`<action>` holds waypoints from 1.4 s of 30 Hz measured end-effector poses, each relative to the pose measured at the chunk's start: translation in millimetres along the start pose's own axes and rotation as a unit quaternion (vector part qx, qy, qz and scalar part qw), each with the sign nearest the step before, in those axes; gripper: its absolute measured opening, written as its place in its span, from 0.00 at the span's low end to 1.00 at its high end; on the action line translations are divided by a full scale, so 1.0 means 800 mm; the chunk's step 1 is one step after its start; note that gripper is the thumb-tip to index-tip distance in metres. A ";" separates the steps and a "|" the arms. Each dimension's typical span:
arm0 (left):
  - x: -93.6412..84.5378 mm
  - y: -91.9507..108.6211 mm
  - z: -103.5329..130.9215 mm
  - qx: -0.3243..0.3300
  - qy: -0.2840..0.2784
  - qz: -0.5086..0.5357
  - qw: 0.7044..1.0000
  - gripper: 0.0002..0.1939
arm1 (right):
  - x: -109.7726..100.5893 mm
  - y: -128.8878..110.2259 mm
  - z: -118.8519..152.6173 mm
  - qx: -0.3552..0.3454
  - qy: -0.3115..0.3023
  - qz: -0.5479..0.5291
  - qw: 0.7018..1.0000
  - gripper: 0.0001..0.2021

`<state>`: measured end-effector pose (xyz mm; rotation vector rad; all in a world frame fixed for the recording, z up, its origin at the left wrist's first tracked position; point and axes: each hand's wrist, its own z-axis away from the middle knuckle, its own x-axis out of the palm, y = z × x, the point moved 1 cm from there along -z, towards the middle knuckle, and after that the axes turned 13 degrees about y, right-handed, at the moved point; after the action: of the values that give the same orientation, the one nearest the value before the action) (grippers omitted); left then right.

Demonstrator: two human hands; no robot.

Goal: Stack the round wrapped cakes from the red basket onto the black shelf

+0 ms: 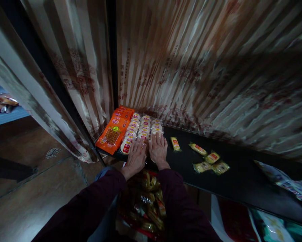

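Clock centred on the two hands, twelve pointing away from the wearer. Light dim.

Left hand (137,156): palm down, fingers straight and a little apart, pointing to twelve; fingertips rest over the near part of the middle row of wrapped round wafers (143,129). Right hand (158,148): likewise palm down, fingers extended and slightly parted, laid over the near part of the right row. Neither hand closes round anything visible; undersides hidden, so cannot tell how firmly they press. Hands side by side, thumbs near each other. Dark purple sleeves (181,198).

Wafers: pale discs in clear wrap, red and yellow labels, overlapping in three rows that run from the hands toward twelve, on a black shelf (176,174). Left row lies beside the orange packets (113,134), which overlap one another between nine and ten.

At three, near the right hand, one small yellow packet (175,144). Farther out, between three and four, a loose group of four similar packets (212,157). Well beyond these, a shiny bag (284,178), its contents unclear.

At six, below the shelf, glossy wrapped brown food (151,183), partly between the forearms. Pleated printed curtain (145,67) behind, twelve to two; dark upright post (112,53) at eleven.
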<state>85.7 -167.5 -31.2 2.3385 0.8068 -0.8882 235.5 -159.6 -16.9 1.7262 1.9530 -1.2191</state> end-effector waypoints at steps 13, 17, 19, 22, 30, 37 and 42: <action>0.067 -0.005 -0.090 0.005 -0.061 -0.048 0.997 0.23 | 0.017 0.027 -0.013 -0.008 -0.017 0.039 0.999 0.25; 0.066 -0.005 -0.085 0.014 -0.063 -0.059 0.996 0.22 | 0.013 0.023 -0.014 -0.016 -0.023 0.063 0.998 0.25; 0.065 -0.005 -0.085 0.018 -0.067 -0.062 0.996 0.22 | 0.011 0.021 -0.014 -0.023 -0.034 0.080 0.996 0.24; 0.065 -0.005 -0.086 0.019 -0.078 -0.067 0.995 0.22 | 0.008 0.018 -0.015 -0.032 -0.052 0.106 0.993 0.24; 0.052 -0.001 -0.088 0.026 -0.061 -0.063 0.996 0.22 | 0.003 0.028 -0.013 -0.020 0.003 0.099 0.995 0.25; 0.026 0.031 -0.063 0.058 -0.047 -0.020 0.997 0.23 | -0.012 0.049 0.014 0.035 0.020 0.083 0.996 0.25; 0.035 0.042 -0.036 0.077 -0.079 -0.006 0.994 0.25 | -0.003 0.052 0.032 0.056 -0.014 0.079 0.995 0.25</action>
<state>137.0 -163.0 -24.2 2.3599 0.7090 -1.1612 266.0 -182.2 -47.6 1.8678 1.7248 -1.3098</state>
